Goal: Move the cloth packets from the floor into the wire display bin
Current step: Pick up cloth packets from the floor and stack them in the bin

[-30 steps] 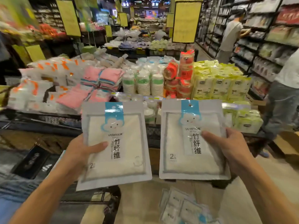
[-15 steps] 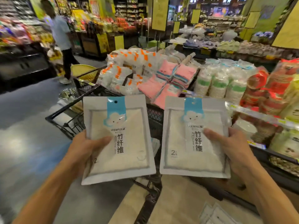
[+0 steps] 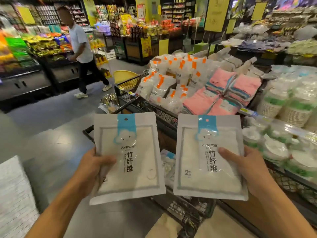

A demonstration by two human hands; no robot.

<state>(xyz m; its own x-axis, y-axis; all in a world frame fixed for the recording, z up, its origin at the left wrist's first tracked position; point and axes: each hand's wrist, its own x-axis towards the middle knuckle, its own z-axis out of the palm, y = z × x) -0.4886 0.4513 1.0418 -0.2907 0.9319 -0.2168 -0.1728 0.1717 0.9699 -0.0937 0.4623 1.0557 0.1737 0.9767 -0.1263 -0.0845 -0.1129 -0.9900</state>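
Since the earlier frame both packets remain held face-up, while the view has swung left, so more grey floor and a walking shopper show. The left hand grips the left packet by its edge, thumb on front; the right hand grips the right packet likewise, both above the near corner of the wire bin, side by side and apart. Each packet stands long axis upright, blue header toward the bin; open floor lies left of the bin, stacked goods crowd its right.
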